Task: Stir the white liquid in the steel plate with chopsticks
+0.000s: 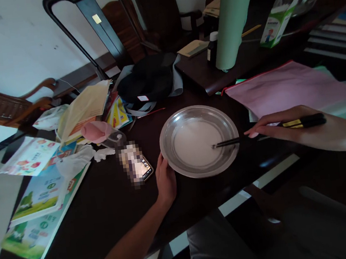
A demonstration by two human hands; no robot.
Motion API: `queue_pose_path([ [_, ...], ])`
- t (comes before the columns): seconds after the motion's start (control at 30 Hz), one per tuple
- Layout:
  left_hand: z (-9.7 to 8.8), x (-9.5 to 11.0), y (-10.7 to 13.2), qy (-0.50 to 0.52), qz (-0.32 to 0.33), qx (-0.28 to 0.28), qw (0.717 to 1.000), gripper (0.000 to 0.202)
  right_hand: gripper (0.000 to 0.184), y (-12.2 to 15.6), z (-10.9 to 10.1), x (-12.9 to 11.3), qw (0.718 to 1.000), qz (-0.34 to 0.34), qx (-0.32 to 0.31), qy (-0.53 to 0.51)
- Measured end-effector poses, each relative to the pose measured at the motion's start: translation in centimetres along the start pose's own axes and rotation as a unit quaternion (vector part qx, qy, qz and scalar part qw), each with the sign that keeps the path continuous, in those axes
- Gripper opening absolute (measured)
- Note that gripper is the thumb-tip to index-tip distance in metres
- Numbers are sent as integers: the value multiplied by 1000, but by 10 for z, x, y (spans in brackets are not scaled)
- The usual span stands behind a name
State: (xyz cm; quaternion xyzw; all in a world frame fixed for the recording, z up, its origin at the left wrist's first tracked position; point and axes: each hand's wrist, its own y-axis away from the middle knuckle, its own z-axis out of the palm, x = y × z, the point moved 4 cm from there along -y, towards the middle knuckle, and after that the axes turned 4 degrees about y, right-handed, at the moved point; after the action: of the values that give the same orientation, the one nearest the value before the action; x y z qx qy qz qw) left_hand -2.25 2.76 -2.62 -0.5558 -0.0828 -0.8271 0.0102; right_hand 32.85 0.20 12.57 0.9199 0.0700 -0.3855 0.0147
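Note:
A round metal basin (168, 147) stands near the table's front edge. Its bottom looks pale and whitish; I cannot tell whether a liquid or powder covers it. My left hand (166, 181) grips the basin's near left rim, thumb up against the side. On the right, my right hand (298, 124) is closed around a pair of black chopsticks (233, 141) with gold bands near the back ends. The chopsticks reach over the right rim, and their tips are inside the basin, right of its middle.
Left of the basin lie a lit phone (144, 168), a pink cup-like thing (96, 131), crumpled tissue and several books (40, 204). Behind are a black bag (144, 80) and a tall green flask (232, 25). A pink zip pouch (284, 88) lies right.

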Motion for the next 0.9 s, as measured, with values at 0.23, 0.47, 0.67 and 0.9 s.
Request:
queue_pose_path([
  [0.23,0,0,-1,-9,5,-3,1000,36,31,-8,42,-16,993,-50,-64,-82],
  [0.47,-2,0,-2,-10,2,3,1000,35,31,-37,67,-6,991,-103,-24,-79],
  [0.67,-3,-1,-1,-5,-4,1,1000,35,34,-33,37,-2,998,-51,13,-44],
  [0.9,0,0,-1,-2,4,-1,1000,32,44,-6,-1,7,999,32,-6,0],
])
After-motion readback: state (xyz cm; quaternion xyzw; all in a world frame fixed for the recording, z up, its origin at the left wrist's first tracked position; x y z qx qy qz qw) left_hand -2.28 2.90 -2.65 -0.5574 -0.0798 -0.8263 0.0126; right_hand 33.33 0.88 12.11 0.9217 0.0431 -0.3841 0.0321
